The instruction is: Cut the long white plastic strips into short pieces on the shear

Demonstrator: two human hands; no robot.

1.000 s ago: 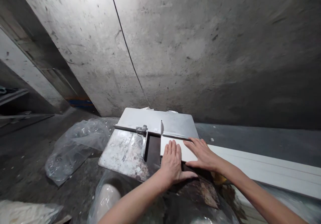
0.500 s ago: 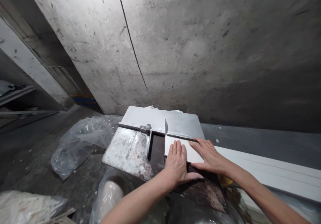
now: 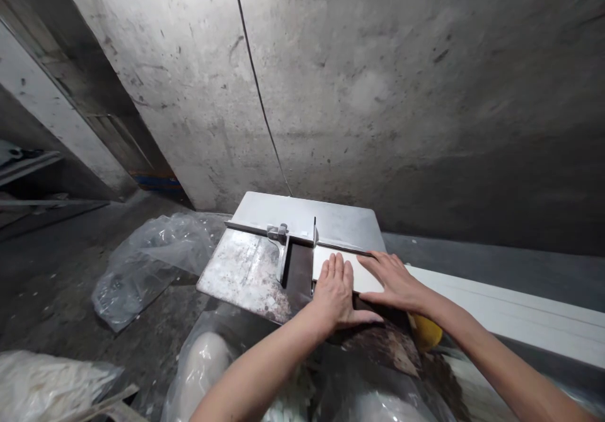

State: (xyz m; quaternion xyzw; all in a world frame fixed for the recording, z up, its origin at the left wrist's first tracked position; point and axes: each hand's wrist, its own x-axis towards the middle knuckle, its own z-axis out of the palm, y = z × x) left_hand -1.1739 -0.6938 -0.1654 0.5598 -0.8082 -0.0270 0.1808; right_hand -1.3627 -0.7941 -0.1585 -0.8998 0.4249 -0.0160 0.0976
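Leftmost: shelf (image 3: pixel 33 169) by the wall (image 3: pixel 359 107); below it, at the lower corner, a bag (image 3: pixel 51 384) of pale scraps on the floor (image 3: pixel 155 346). Next, a crumpled clear sheet (image 3: pixel 151 264) on the floor, near the table.

Table (image 3: pixel 241 271): metal, stained and spotted on its near left part, smoother and paler on the far part. A bar (image 3: pixel 250 227) crosses its left half, with a clamp (image 3: pixel 277 232) at the bar's right end. Right of the clamp, a dark recess (image 3: pixel 300 264); then a thin upright blade (image 3: pixel 315 228), at the left end of the white board (image 3: pixel 365 276). Below the table's near left edge, a pale rounded object (image 3: pixel 203 362) under clear plastic.

Left hand (image 3: pixel 334 296): palm down, flat on the board close to its left end; four fingers nearly together, thumb spread rightward beyond the near edge. Right hand (image 3: pixel 397 285): just beside, over the board farther right; grip apart, fingers towards the far edge, thumb at the near edge.

Under the right forearm, a yellow object (image 3: pixel 426 332), partly hidden. Far right, a long white strip (image 3: pixel 515 305); its join with the board, if any, is hidden by the right hand.
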